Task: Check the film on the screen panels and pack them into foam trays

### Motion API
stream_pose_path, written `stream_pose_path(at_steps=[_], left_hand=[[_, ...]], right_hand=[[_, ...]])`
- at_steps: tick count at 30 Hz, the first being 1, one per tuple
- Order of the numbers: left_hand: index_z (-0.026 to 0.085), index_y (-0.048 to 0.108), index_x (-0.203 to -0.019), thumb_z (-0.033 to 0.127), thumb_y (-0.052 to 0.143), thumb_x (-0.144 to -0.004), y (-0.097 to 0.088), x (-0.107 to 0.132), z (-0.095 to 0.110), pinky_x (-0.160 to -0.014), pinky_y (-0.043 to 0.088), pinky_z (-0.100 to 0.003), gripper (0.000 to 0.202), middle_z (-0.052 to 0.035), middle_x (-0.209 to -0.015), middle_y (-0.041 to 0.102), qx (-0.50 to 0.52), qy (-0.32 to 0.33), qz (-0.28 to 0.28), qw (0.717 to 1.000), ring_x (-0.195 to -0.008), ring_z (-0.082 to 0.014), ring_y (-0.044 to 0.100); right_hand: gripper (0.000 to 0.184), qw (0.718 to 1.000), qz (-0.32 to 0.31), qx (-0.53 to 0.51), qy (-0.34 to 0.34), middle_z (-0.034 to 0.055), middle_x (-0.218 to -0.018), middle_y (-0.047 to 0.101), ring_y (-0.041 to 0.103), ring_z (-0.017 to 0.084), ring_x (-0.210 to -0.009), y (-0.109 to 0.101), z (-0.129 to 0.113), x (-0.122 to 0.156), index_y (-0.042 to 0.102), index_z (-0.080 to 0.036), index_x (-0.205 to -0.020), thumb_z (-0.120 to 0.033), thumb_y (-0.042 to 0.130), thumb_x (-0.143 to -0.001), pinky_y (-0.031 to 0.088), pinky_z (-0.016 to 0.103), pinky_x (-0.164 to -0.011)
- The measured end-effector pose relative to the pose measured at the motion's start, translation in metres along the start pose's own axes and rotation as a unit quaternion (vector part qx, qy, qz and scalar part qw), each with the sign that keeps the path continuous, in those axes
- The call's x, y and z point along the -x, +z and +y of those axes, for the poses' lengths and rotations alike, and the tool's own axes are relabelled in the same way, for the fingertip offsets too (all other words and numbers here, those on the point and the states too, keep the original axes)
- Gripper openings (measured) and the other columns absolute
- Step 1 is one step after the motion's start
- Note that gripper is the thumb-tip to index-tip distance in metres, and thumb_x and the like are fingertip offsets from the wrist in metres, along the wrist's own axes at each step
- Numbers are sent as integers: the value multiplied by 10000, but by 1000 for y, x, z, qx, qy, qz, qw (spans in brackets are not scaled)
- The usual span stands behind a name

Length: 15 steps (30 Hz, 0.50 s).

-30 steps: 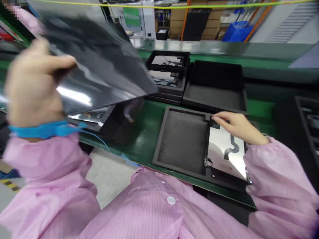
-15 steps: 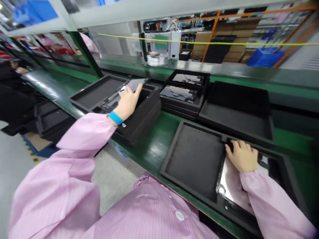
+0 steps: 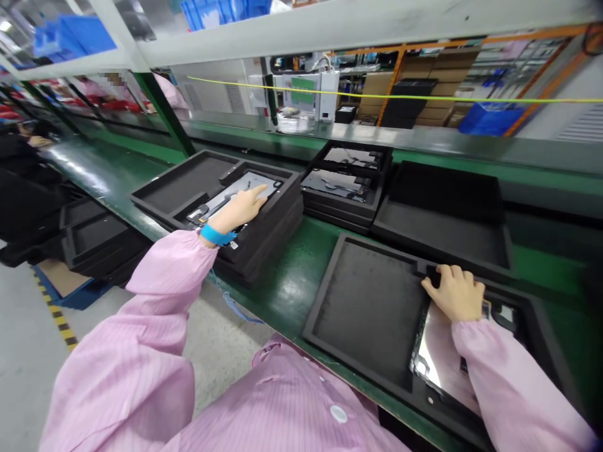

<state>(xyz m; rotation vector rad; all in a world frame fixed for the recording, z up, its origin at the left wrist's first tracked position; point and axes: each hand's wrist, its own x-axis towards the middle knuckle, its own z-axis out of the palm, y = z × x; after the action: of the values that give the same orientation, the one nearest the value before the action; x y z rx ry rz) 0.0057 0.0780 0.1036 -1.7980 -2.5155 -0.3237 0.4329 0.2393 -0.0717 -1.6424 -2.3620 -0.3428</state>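
My left hand (image 3: 240,208) rests with its fingers stretched out over a grey display panel (image 3: 249,181), which lies flat in the right compartment of a black foam tray (image 3: 188,182). That tray tops a stack, and its left compartment holds nothing. Around my left wrist sits a blue strap (image 3: 217,235). My right hand (image 3: 456,293) has its fingers curled over the far end of a shiny, mirror-like display panel (image 3: 438,348), thumb near its left edge. This panel lies in the right compartment of another foam tray (image 3: 325,301). My fingertips there are partly hidden.
Behind, a stack of foam trays (image 3: 339,210) holds two more panels. To its right lies another foam tray (image 3: 443,232). More trays (image 3: 94,245) sit low beyond the green bench's (image 3: 287,263) front edge. A shelf beam (image 3: 330,34) crosses above.
The panel under my left hand was tilted up and now lies flat in its compartment. My left fingers have spread off it. My right hand has hardly moved.
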Motion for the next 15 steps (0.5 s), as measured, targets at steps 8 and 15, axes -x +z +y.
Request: stream_pose_path(at_steps=[8,15], left_hand=[[256,395,-1433,412,391,-959,21,97,76,-1158,274,-400,499,1,-1458,476,182,245,-178,936,-1342,-211,442],[231,507,-1350,399,417,-954,65,114,116,-1128,307,-391,440,-43,-1407,536,370,239,-381,813,-1323,-213,460]], right_hand=[[389,993,-36,-56,95,127,-1037,609,536,269,-938,-16,9,-2,596,-139,-1067,-313,507,-730,354,348,-763],[292,983,27,-92,159,15,-489,396,364,134,-534,-108,21,-25,483,-174,-510,-338,507,-751,249,282,-568]])
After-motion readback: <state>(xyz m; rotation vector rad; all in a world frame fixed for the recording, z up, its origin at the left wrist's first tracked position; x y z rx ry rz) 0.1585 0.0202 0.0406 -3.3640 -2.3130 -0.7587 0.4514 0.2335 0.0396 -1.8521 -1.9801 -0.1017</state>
